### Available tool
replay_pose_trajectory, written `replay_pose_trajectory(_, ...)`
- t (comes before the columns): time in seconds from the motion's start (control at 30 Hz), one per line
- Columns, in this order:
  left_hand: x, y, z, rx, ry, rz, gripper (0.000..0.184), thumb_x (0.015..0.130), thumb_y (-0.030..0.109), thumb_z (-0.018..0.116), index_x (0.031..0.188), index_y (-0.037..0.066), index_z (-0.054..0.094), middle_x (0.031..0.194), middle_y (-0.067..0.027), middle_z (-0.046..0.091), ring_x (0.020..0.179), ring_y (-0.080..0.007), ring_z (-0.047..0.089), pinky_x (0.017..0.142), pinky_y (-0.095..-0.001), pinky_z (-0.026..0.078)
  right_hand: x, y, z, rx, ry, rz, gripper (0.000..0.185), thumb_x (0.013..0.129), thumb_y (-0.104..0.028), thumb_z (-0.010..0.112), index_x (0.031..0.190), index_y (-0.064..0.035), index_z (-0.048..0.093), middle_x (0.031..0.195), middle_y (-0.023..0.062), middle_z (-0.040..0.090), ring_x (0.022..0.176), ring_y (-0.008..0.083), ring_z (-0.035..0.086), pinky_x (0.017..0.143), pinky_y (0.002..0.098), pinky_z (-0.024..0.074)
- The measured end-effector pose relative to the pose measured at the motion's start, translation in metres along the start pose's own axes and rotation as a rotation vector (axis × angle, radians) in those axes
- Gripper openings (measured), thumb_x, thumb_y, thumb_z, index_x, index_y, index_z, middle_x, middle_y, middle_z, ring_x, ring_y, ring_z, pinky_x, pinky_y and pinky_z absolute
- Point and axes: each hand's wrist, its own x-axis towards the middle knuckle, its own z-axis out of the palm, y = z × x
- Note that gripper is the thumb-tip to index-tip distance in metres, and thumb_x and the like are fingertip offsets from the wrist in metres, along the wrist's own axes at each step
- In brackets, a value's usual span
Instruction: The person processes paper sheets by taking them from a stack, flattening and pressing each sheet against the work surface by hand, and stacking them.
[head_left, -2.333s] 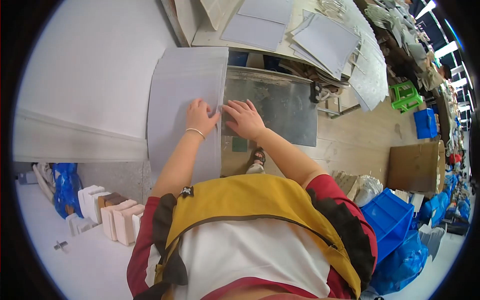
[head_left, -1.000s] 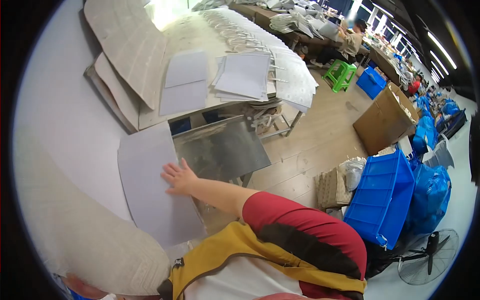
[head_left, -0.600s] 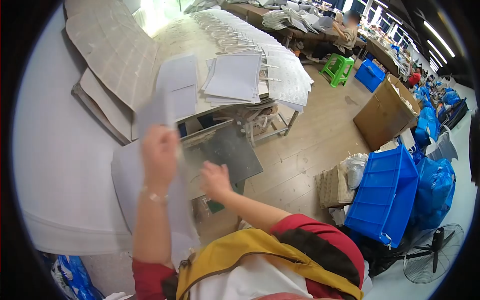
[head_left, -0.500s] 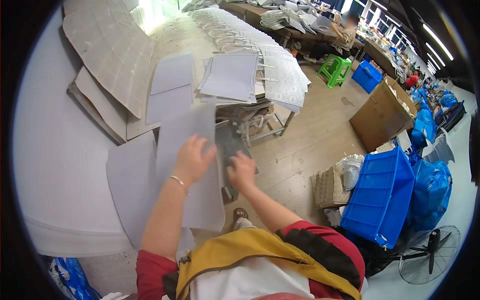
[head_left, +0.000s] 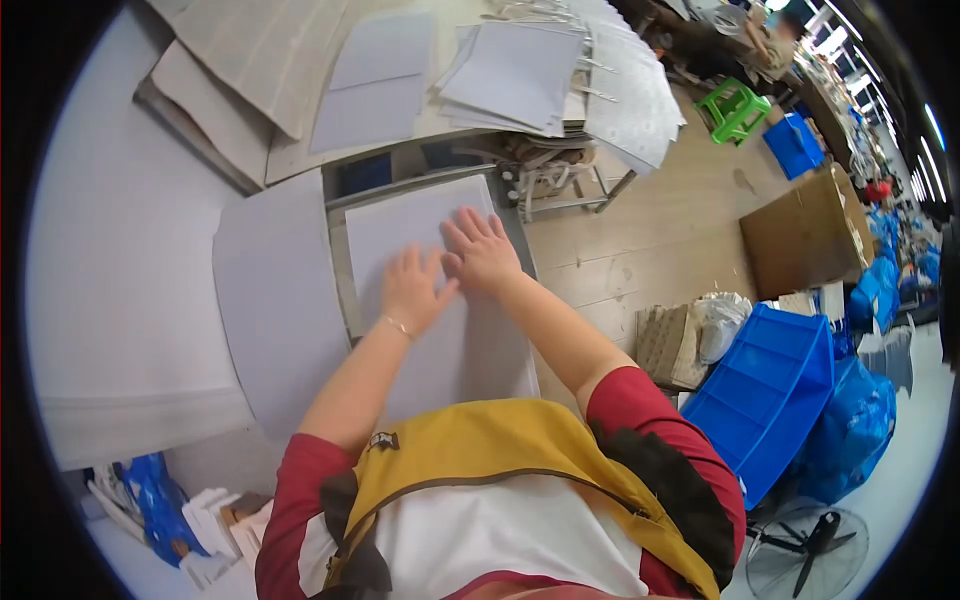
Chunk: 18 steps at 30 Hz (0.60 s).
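A large white sheet (head_left: 410,225) lies in front of me on a metal-framed work surface (head_left: 400,187). My left hand (head_left: 412,289) rests over the sheet with its fingers spread, slightly blurred. Just to its right, my right hand (head_left: 484,250) lies flat near the sheet's right edge, fingers apart. The two hands almost meet, and neither grips anything. Left of the surface is another big white sheet (head_left: 275,290). Beyond the frame, smaller white sheets (head_left: 375,85) and a loose pile of white sheets (head_left: 515,75) lie on the table.
Stacked printed pieces with white handles (head_left: 625,90) fill the table's far right. On the floor to the right stand a cardboard box (head_left: 800,235), a blue crate (head_left: 755,385) and a fan (head_left: 808,555). Farther off, a person (head_left: 770,50) sits beyond a green stool (head_left: 733,110).
The large sheet, raised and held at an angle before, now lies flat on the work surface. Both hands have come down onto it, the right one moving in from the surface's right edge.
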Motion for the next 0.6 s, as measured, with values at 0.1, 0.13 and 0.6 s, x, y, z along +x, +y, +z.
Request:
replay_pose_trajectory(0.1, 0.011, -0.046, 0.013, 0.144, 0.087, -0.153, 0.068, 0.085, 0.049, 0.06, 0.138, 0.01, 0.044, 0.146, -0.02, 0.036, 0.135, -0.0373, 0.031, 0.111, -0.0529, 0.024, 0.008, -0.012, -0.004, -0.03, -0.133, 0.082, 0.063, 0.09, -0.047, 0.051, 0.143, -0.0155, 0.039, 0.152, 0.0142, 0.033, 0.143, 0.027, 0.027, 0.116, 0.0478, 0.0192)
replay_pose_trajectory(0.13, 0.009, -0.054, 0.016, 0.112, 0.068, -0.153, 0.069, 0.086, 0.05, 0.059, 0.14, 0.011, 0.042, 0.149, -0.0195, 0.031, 0.138, -0.0374, 0.026, 0.113, -0.0526, 0.02, 0.009, -0.014, -0.004, -0.053, -0.128, 0.105, 0.063, 0.09, -0.049, 0.051, 0.143, -0.0163, 0.04, 0.152, 0.0143, 0.033, 0.143, 0.0269, 0.026, 0.116, 0.0476, 0.0184)
replay_pose_trajectory(0.6, 0.029, -0.084, 0.003, 0.152, -0.029, -0.253, 0.077, 0.088, 0.058, 0.052, 0.147, 0.013, 0.035, 0.153, -0.0205, 0.026, 0.141, -0.04, 0.022, 0.115, -0.0492, 0.018, 0.049, -0.02, 0.007, -0.086, -0.24, 0.184, 0.068, 0.093, -0.057, 0.041, 0.148, -0.0181, 0.033, 0.157, 0.0148, 0.021, 0.147, 0.0269, 0.015, 0.119, 0.0427, 0.0122)
